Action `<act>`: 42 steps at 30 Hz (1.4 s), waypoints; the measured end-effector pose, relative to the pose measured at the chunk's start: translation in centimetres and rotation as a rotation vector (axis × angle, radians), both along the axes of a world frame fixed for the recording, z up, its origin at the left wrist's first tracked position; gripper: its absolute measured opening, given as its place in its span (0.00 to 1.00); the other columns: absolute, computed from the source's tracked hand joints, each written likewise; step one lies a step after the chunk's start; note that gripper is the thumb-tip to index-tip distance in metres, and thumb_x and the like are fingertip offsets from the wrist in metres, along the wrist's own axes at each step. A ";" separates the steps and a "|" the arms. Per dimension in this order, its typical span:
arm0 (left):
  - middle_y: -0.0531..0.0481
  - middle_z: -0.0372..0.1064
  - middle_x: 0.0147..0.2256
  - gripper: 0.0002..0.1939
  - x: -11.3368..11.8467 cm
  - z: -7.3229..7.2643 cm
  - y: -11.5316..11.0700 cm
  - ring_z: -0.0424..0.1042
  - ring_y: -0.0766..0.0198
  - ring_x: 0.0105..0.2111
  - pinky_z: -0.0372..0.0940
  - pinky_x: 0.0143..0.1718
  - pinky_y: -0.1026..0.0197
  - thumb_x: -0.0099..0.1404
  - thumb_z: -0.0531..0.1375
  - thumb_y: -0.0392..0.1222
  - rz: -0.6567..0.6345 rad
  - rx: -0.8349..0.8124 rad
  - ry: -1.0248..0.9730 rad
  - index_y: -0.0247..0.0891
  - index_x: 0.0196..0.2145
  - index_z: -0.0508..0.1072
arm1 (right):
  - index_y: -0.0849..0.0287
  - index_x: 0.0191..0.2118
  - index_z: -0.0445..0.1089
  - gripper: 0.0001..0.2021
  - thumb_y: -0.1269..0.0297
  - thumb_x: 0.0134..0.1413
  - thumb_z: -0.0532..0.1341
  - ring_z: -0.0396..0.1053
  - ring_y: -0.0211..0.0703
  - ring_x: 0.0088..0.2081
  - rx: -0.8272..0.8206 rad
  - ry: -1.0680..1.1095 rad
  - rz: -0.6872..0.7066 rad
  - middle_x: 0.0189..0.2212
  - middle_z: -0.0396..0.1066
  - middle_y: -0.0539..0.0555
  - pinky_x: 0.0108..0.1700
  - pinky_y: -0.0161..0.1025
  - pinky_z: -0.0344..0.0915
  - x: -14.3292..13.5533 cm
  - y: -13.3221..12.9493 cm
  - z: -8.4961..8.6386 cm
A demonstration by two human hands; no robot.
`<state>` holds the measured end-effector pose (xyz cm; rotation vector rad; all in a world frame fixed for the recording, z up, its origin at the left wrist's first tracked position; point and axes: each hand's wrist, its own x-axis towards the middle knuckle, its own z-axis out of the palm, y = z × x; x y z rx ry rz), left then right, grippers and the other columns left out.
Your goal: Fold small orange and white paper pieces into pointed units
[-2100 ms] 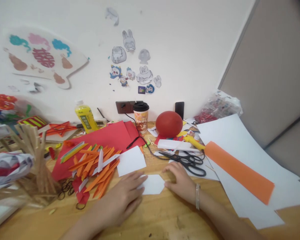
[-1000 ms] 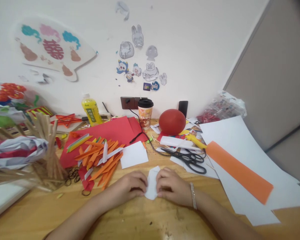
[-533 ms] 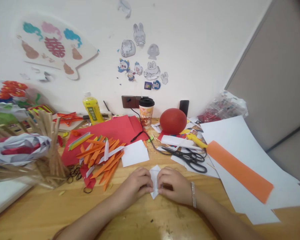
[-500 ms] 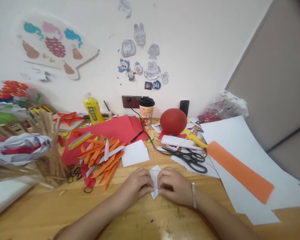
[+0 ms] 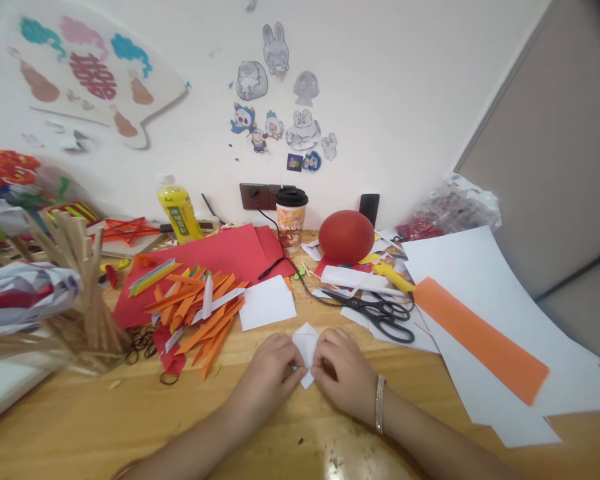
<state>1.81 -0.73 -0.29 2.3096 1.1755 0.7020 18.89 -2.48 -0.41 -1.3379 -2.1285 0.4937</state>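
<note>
A small folded piece of white paper (image 5: pixel 307 343), pointed at top and bottom, lies between my two hands at the front middle of the wooden table. My left hand (image 5: pixel 275 365) pinches its left edge, thumb and fingertips together. On the opposite edge, my right hand (image 5: pixel 344 370) has its fingers curled and pinching; a bracelet (image 5: pixel 380 405) circles that wrist. Just beyond the hands rests a square white sheet (image 5: pixel 267 303). Folded orange paper strips (image 5: pixel 215 320) are heaped to the left of it.
Black scissors (image 5: pixel 380 315) lie beyond my right hand, near a red balloon (image 5: pixel 347 237). A lidded paper cup (image 5: pixel 291 220) and yellow bottle (image 5: pixel 179 210) stand at the back. Wooden sticks (image 5: pixel 93 293) rise at left. An orange strip (image 5: pixel 480 340) lies on large white sheets (image 5: pixel 510 427) at right.
The view has shifted slightly. My hands have shifted a little on the white paper, and more of its upper face shows between them. Both still hold its edges.
</note>
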 end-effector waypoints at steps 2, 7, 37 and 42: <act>0.49 0.66 0.28 0.05 0.2 -0.1 -0.2 0.65 0.59 0.32 0.60 0.33 0.58 0.57 0.56 0.36 0.044 0.021 0.008 0.38 0.24 0.66 | 0.59 0.24 0.60 0.08 0.77 0.43 0.59 0.58 0.42 0.34 0.007 -0.018 -0.016 0.28 0.61 0.50 0.36 0.38 0.54 -0.1 -0.1 0.1; 0.49 0.65 0.27 0.06 0.6 -0.2 -0.5 0.64 0.58 0.31 0.59 0.31 0.57 0.57 0.56 0.37 0.097 0.075 0.037 0.39 0.23 0.64 | 0.58 0.25 0.60 0.07 0.76 0.45 0.57 0.57 0.43 0.34 0.027 -0.064 -0.050 0.29 0.61 0.50 0.36 0.39 0.54 -0.3 -0.3 0.1; 0.49 0.64 0.29 0.06 0.1 -0.1 0.3 0.64 0.58 0.33 0.58 0.34 0.58 0.57 0.58 0.36 0.035 0.056 0.091 0.38 0.25 0.63 | 0.57 0.30 0.61 0.12 0.81 0.41 0.53 0.59 0.43 0.36 -0.062 0.200 -0.071 0.30 0.62 0.50 0.39 0.39 0.56 0.2 0.3 -0.6; 0.51 0.63 0.29 0.07 0.0 0.0 0.4 0.63 0.58 0.32 0.58 0.34 0.58 0.55 0.61 0.37 0.096 0.060 0.105 0.38 0.25 0.63 | 0.56 0.35 0.63 0.15 0.72 0.37 0.65 0.58 0.46 0.41 -0.097 0.051 -0.103 0.36 0.62 0.50 0.43 0.41 0.55 -0.3 -0.3 -0.1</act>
